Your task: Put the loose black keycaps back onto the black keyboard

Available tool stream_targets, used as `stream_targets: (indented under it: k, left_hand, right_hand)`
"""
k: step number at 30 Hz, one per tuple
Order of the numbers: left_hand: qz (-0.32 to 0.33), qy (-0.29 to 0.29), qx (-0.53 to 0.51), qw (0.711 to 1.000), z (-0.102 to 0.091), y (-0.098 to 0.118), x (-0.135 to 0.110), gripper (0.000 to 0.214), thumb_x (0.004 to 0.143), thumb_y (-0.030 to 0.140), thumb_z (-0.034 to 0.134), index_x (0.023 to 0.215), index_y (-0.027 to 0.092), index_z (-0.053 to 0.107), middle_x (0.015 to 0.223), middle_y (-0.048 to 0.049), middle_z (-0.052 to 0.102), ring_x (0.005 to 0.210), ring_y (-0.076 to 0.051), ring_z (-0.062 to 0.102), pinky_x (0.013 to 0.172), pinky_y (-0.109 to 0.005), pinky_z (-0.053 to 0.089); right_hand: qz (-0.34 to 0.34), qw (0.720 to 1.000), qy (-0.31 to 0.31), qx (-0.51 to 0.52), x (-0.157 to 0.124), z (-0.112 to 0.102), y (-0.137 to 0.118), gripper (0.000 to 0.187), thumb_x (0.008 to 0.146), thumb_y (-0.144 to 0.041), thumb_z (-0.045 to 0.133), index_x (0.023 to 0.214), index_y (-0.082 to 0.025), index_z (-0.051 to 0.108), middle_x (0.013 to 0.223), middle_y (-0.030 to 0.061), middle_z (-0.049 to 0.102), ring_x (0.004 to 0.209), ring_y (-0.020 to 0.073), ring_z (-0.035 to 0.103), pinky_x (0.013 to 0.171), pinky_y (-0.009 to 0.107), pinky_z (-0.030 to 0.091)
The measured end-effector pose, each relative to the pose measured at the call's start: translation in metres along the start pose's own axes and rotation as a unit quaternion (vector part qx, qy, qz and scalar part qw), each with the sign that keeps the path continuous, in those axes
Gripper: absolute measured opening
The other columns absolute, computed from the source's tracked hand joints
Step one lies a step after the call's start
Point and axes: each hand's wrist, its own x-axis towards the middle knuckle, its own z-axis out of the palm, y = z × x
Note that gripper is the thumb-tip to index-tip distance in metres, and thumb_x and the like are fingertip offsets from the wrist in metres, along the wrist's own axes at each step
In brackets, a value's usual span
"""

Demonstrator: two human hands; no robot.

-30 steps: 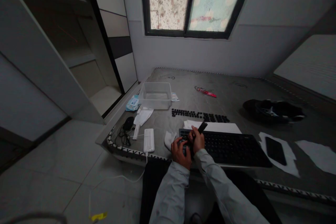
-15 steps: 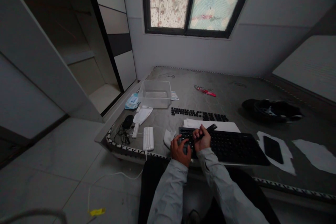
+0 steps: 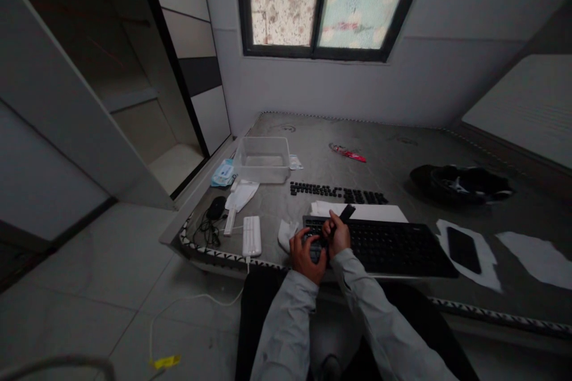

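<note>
A black keyboard lies along the front edge of the grey-covered surface. At its left end my left hand rests on it with curved fingers apart and nothing visible in them. My right hand is closed round a black stick-like tool, whose upper end sticks out above the fist. The tool's lower end points down at the keys between the two hands; its tip is hidden. Behind the keyboard lie rows of loose black keycaps and a white sheet. Crumpled white tissue sits beside my left hand.
Leftward are a white power bank with a cable, a black mouse, a clear plastic box and a blue packet. A phone lies on paper to the right. Farther back are a black bag and a red item.
My right hand has shifted slightly left and down over the keyboard with the tool, closer to my left hand. My left hand stays in about the same place.
</note>
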Motion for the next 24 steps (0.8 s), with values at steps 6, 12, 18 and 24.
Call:
stream_targets:
  k: [6,12,18,24]
  left_hand:
    - [0.005,-0.014,-0.010,1.000,-0.003,0.000,0.000,0.043,0.062,0.013,0.063,0.105,0.021,0.062,0.124,-0.0081,0.052,0.115,-0.026,0.045,0.099,-0.044,0.040]
    - [0.007,-0.018,0.005,1.000,-0.005,0.002,0.001,0.047,0.059,0.008,0.059,0.104,0.021,0.062,0.123,-0.0081,0.053,0.115,-0.027,0.047,0.099,-0.044,0.042]
    - [-0.006,-0.036,-0.015,0.999,-0.003,-0.006,0.000,0.039,0.069,0.013,0.055,0.107,0.020,0.063,0.125,-0.0089,0.052,0.117,-0.027,0.045,0.099,-0.045,0.041]
    - [-0.031,-0.033,-0.022,0.999,0.004,-0.016,0.002,0.029,0.088,0.021,0.040,0.100,0.022,0.067,0.116,-0.0067,0.057,0.109,-0.022,0.049,0.095,-0.041,0.042]
  right_hand:
    - [0.000,0.999,0.021,0.051,0.000,0.002,-0.001,0.047,0.073,-0.046,0.066,0.049,-0.022,0.034,0.036,-0.0088,0.034,0.034,0.0055,0.029,0.034,0.022,0.020]
    - [0.004,1.000,0.017,0.011,0.004,0.008,0.001,0.051,0.074,-0.054,0.063,0.048,-0.022,0.033,0.036,-0.0082,0.033,0.033,0.0056,0.029,0.033,0.022,0.020]
    - [-0.021,0.997,-0.022,-0.067,0.008,0.009,0.010,0.050,0.066,-0.052,0.071,0.046,-0.022,0.037,0.034,-0.0077,0.034,0.032,0.0061,0.029,0.034,0.023,0.018]
    - [-0.079,0.987,-0.060,-0.126,0.006,0.002,0.016,0.050,0.069,-0.057,0.067,0.049,-0.022,0.038,0.039,-0.0078,0.035,0.036,0.0067,0.029,0.037,0.023,0.021]
